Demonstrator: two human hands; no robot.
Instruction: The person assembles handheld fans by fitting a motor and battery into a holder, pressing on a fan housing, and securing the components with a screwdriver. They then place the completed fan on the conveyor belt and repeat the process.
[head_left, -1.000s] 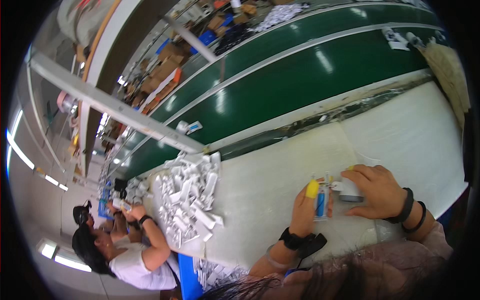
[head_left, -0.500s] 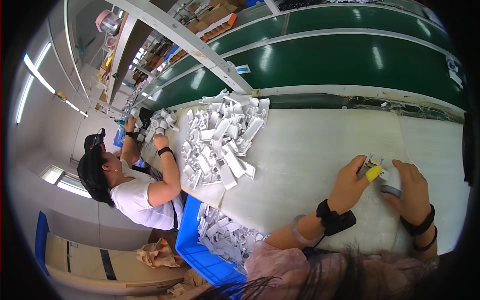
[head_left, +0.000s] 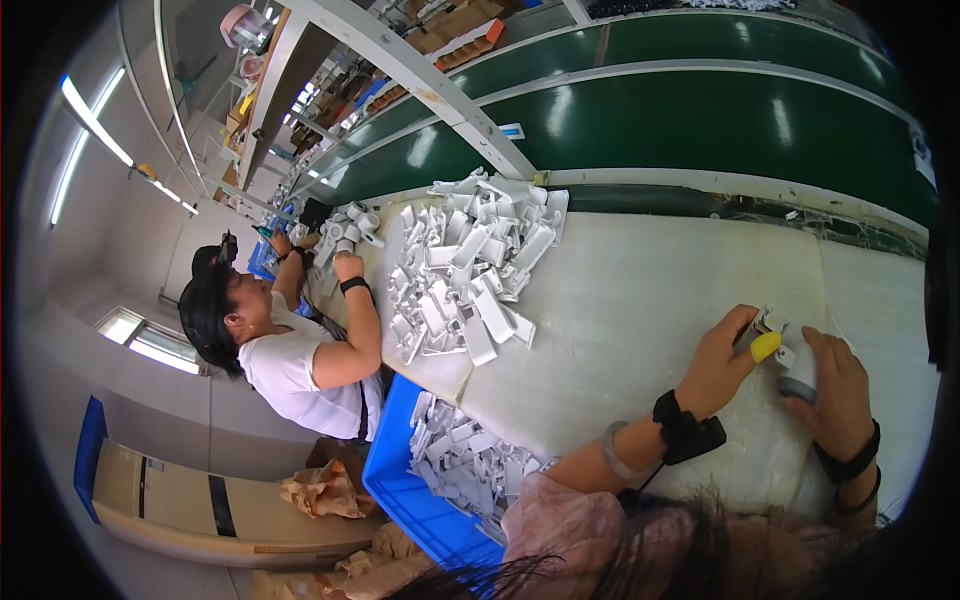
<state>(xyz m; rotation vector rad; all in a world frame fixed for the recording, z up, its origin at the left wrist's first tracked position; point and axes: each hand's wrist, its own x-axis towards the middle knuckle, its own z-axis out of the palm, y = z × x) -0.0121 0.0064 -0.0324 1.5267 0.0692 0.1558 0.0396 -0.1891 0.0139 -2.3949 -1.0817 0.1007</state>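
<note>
— What are the two hands doing at the right of the white table (head_left: 640, 300)?

— They are meeting over one small white plastic part (head_left: 795, 365). The left hand (head_left: 722, 362) is coming in from the lower left, its fingers curling around the near end of the part, with a yellow cap (head_left: 765, 346) showing on one fingertip right against it. The right hand (head_left: 838, 390) is lying over the other end, fingers bent down and pressing onto it.

— So where is the part sitting relative to the grip?

— It is sitting between the two hands, low over the table, held by both at once: pinched on the left, covered on the right. Only its middle and top edge are showing; the rest is hidden under the fingers.

— Anything else nearby?

— A pile of white plastic pieces (head_left: 470, 265) is lying well apart to the left on the same table. Below the table edge a blue bin (head_left: 400, 480) is holding more of them. Farther left another person (head_left: 290, 350) is working at a second small heap, hands up on the table. A green conveyor belt (head_left: 700, 130) is running along the far side.
</note>
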